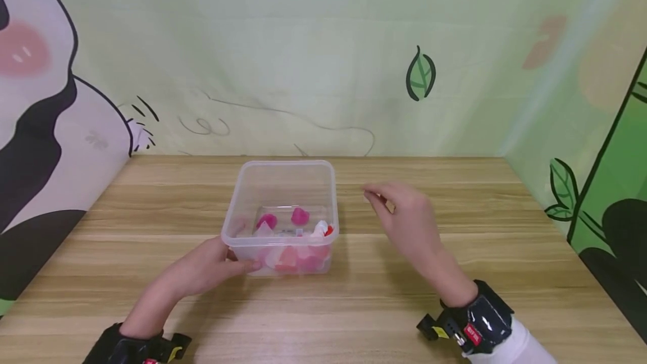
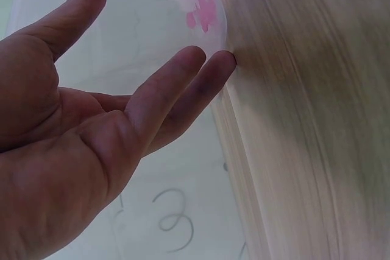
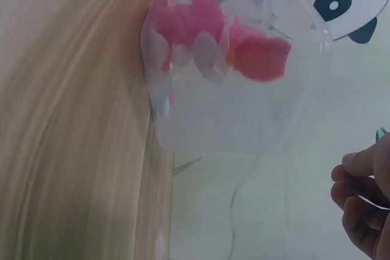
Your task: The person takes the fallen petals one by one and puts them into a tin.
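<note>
A clear plastic box (image 1: 279, 240) without a lid stands on the table. Inside lie soft-looking pink, white and red pieces (image 1: 298, 257); two magenta ones (image 1: 300, 217) sit farther back, and their kind is unclear. My left hand (image 1: 212, 267) rests against the box's front left corner. In the left wrist view, that hand's fingers (image 2: 167, 92) are spread and fairly straight along the box wall. To the right of the box, my right hand (image 1: 411, 223) is raised in the air. Its thumb and forefinger meet at the tips, with nothing visible between them.
The box stands on a wood-grain table (image 1: 455, 184). Behind the table hangs a pale green cloth backdrop (image 1: 354, 60) with printed leaves and a panda. Each wrist bears a black camera strap (image 1: 477, 316).
</note>
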{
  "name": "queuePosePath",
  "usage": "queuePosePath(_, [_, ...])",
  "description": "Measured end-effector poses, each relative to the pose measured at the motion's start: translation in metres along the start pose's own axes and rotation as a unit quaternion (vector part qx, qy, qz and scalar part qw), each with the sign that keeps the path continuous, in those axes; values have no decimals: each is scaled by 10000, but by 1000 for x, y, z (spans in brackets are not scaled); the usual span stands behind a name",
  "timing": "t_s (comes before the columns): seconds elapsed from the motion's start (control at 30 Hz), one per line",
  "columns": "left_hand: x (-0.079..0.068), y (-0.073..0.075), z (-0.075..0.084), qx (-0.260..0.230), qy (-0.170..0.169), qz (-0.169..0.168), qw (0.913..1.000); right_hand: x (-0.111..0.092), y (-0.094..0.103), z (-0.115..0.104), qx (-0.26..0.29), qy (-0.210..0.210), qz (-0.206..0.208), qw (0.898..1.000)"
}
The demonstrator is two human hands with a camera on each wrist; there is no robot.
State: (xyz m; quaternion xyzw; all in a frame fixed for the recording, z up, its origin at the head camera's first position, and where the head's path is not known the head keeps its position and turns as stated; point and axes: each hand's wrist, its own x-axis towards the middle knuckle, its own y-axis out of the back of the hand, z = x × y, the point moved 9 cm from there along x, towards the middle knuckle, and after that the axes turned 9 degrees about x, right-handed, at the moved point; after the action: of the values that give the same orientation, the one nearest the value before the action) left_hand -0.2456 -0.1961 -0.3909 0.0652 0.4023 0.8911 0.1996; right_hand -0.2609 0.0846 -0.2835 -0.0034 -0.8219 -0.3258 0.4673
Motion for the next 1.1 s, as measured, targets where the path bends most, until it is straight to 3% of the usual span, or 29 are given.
queuePosePath(0.17, [0,1,0,51,8,13,10000,1,-3,22,-454,-489,-356,9971])
queuePosePath(0.33, [0,1,1,126,17,9,9999,-3,-13,40,-699,-1048,-966,9873])
queuePosePath(0.63, [1,0,0,36,38,-35,10000,-14,-43,76,-896,-1957,-2275,9497])
queuePosePath(0.77, [0,0,0,59,33,-21,10000,-22,-56,88,-893,-2259,-2858,9270])
queuePosePath(0.93, [1,0,0,42,18,-35,10000,-30,-71,97,-1025,-2311,-3495,9022])
queuePosePath(1.1, [0,1,0,2,31,-52,10000,-31,-77,98,-1002,-2320,-3743,8922])
